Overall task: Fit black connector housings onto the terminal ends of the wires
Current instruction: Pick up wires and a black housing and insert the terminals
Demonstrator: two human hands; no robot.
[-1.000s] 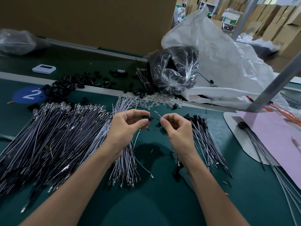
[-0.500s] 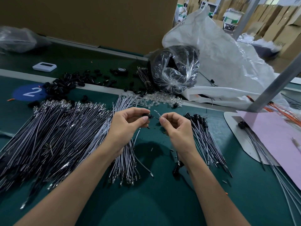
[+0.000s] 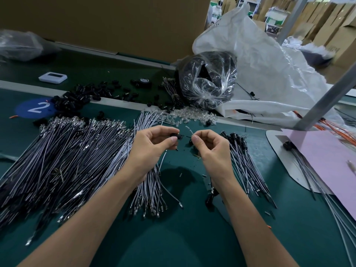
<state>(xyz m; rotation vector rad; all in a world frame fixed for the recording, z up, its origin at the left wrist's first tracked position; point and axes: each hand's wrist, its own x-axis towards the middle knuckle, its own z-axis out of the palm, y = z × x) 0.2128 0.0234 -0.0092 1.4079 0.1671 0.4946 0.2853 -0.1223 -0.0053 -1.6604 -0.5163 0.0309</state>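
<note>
Compared with a second ago I see very little change: both hands sit at the same spot above the green desk (image 3: 173, 237), only a touch higher in my view and with the same small gap between them. My left hand (image 3: 152, 145) still pinches the black connector housing (image 3: 176, 136) between thumb and forefinger, the other fingers curled loosely behind. My right hand (image 3: 212, 149) pinches a thin wire (image 3: 189, 130) at its fingertips, just beside the housing's open end; the wire's free end curls up above the fingers as before. I cannot tell whether the terminal has entered the housing yet. A second grey wire (image 3: 171, 191) trails from under the left hand down onto the desk. The heap of loose wires (image 3: 67, 160) lies to the left, the fitted wires (image 3: 244, 160) fan out under the right wrist, and the loose housings (image 3: 77, 97) are scattered farther back, all unmoved.
</note>
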